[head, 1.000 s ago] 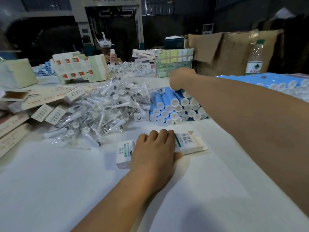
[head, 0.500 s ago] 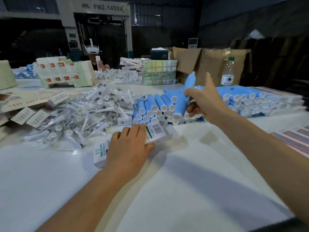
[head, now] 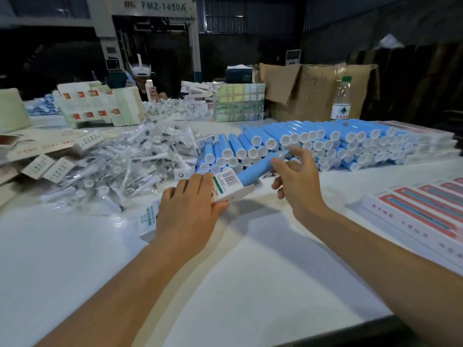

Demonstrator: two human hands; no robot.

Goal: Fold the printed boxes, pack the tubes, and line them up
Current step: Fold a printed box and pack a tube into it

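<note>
White table (head: 75, 259): left hand (head: 186, 211) grips box (head: 225, 186); right hand (head: 295, 181) pinches blue tube (head: 255, 170). Line tube with box mouth, slide straight.

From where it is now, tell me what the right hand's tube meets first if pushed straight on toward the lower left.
Most likely the open end of the box under the left hand; the right hand aims the tube at it, though depth is unclear.

On the desk (head: 75, 259), the box (head: 225, 186) lies at centre under the left hand (head: 188, 211). The right hand (head: 298, 181), at three o'clock, holds a tube (head: 255, 171) entering it. Stacked tubes (head: 325, 146) lie at one o'clock, bagged brush heads (head: 120, 161) at ten, flat cartons (head: 421, 209) at four.
</note>
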